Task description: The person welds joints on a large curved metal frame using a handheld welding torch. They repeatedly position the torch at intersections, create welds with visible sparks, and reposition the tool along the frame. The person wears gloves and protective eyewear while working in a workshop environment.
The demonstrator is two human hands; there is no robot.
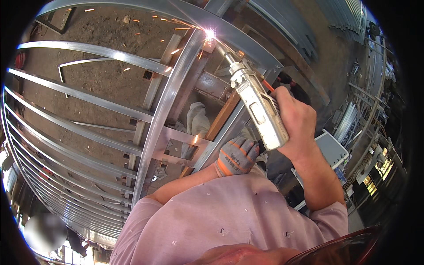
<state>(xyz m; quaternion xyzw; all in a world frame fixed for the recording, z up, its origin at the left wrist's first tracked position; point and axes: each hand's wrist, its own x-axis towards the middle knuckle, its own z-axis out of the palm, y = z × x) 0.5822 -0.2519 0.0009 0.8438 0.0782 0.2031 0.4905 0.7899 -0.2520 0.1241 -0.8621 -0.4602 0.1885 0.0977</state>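
A handheld welding gun [259, 114], silvery and scuffed, is gripped in my bare right hand [297, 120], fingers wrapped round its rear body. Its narrow nozzle points up and left to a bright white-violet weld spot [210, 35], where a steel crossbar [170, 95] meets the outer rail [247, 42] of a metal frame. Orange sparks fly left from there. Close to my body, my left hand [238, 155] wears a grey and orange glove. Its fingers are curled beside something dark, partly hidden, which I cannot make out.
Many parallel steel tubes [84, 92] run leftward from the crossbar over a brown dirt floor. A rusty-brown bar [224, 115] lies under the frame. Metal profiles [287, 26] are stacked at the far right, and a white case [326, 152] stands to the right. Someone is at the lower left.
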